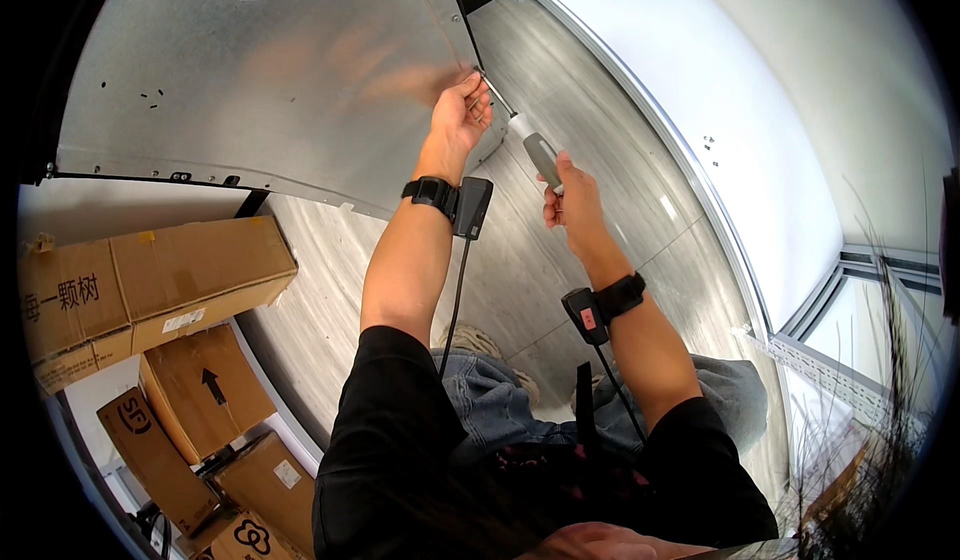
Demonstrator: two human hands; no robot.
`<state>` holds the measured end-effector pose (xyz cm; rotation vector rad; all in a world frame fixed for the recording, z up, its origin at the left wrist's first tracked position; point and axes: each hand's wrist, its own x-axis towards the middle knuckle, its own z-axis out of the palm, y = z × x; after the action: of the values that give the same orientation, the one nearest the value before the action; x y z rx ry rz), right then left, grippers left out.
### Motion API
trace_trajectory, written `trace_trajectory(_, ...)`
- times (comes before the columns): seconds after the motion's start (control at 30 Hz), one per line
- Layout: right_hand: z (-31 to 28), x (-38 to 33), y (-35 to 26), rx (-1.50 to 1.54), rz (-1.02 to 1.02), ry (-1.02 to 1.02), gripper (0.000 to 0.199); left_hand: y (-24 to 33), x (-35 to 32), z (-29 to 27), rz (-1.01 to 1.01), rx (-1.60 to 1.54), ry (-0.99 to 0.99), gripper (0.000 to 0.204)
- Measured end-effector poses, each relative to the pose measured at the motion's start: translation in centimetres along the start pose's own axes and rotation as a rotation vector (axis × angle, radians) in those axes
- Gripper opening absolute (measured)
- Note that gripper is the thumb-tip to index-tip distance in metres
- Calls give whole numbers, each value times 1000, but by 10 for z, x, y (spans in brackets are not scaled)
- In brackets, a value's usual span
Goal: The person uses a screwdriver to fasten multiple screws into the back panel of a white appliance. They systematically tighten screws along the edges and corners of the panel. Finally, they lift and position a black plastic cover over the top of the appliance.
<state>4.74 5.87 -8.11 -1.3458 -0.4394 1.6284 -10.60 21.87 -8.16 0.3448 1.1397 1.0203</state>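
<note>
Head: grey floor [560, 90], white wall [760, 110]

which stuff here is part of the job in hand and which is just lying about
In use:
- screwdriver, gripped in the right hand, tip at the panel edge
- metal panel, its right edge touched by the left hand

Lying about:
- cardboard boxes stacked at the left
- dry grass at the right

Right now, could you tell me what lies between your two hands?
In the head view, the screwdriver's shaft spans from the right hand to the left hand.
</note>
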Motion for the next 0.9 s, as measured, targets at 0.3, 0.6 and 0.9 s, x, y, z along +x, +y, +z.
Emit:
trace_trajectory(0.3, -4, 1, 1, 8, -48, -36, 51, 0, 0, 1, 2, -4, 14, 8)
trace_trajectory(0.6, -2, -2, 0, -79, -81, -20, 53, -1, 2, -1, 2, 2, 8, 6)
trace_trajectory(0.9, -1, 2, 3, -119, -110, 24, 51, -1, 1, 1, 1, -5, 0, 6)
